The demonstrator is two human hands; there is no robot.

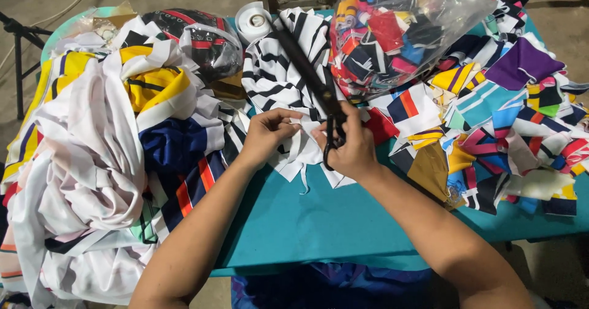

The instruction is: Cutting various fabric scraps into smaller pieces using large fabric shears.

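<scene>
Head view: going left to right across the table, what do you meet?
Heap of white and striped fabric → left hand → black scissors in right hand → pile of colourful fabric scraps.

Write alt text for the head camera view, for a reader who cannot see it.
A person's right hand works long black scissors into a black-and-white striped cloth that the left hand holds on a teal table. Heaps of colourful fabric and a clear bag of scraps surround them.
</scene>
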